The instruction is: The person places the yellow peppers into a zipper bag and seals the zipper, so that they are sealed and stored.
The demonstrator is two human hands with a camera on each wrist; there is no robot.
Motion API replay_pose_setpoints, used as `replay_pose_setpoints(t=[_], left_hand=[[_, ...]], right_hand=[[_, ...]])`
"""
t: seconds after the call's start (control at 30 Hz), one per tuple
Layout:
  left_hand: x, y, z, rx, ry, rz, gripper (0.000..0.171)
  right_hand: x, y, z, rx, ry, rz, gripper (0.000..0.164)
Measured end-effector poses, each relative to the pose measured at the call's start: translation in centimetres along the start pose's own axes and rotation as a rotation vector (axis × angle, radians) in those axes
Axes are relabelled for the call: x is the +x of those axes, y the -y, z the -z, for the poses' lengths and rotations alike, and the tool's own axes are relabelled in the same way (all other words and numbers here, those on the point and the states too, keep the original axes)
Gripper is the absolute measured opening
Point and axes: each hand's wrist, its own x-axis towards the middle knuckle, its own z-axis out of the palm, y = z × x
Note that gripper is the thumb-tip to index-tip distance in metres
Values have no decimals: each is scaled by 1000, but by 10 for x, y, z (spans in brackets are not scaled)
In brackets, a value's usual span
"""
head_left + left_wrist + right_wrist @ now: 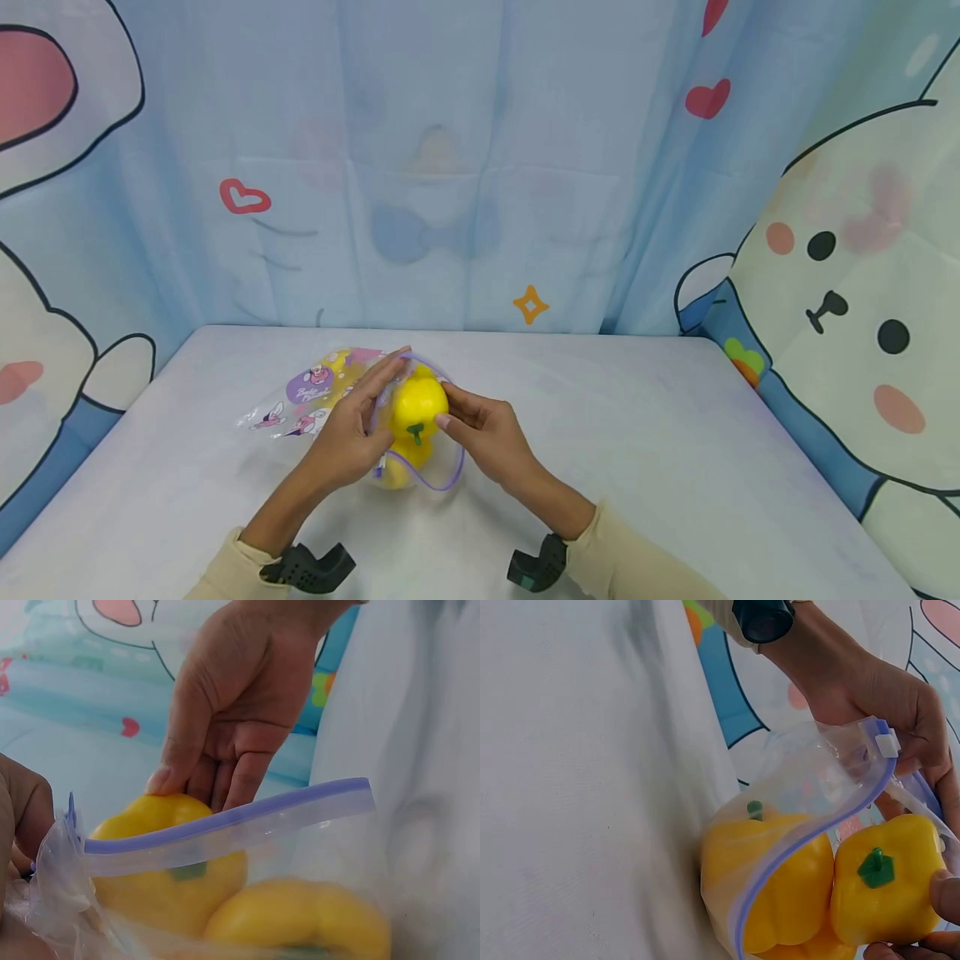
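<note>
A clear printed zip bag (307, 390) with a purple rim lies on the table, its mouth facing right. My left hand (347, 437) grips the bag near the rim and keeps the mouth apart. At the opening, my right hand (486, 435) pinches a glossy yellow toy bell pepper (418, 406) with a green stem between thumb and fingers. The right wrist view shows this held bell pepper (900, 904) at the rim, beside another yellow bell pepper (787, 892) inside the bag. Printed film hides part of the contents.
The bag rests on a white-covered table (637, 450). Behind it hangs a light blue curtain (450, 100) with hearts and cartoon animals, which also runs down both sides. Black camera mounts (311, 569) sit on both wrists.
</note>
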Motion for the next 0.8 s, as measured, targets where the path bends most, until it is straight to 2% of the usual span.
replay_pose_setpoints(t=[0.17,0.4,0.57,0.7,0.8], left_hand=[[-1,0,-1,1,-16,11,80],[-2,-1,-1,41,-34,48,79],[-1,-1,-1,58,-22,67,78],[-1,0,-1,53,-17,66,77],[-1,1,0,57,-27,71,78]], right_hand=[[2,-2,-3,13,3,23,51],[3,-2,0,-60,-41,81,43],[0,-2,4,-93,-49,71,45],[-4,-1,7,-163,-92,91,40],[-5,-3,12,-199,-141,144,33]])
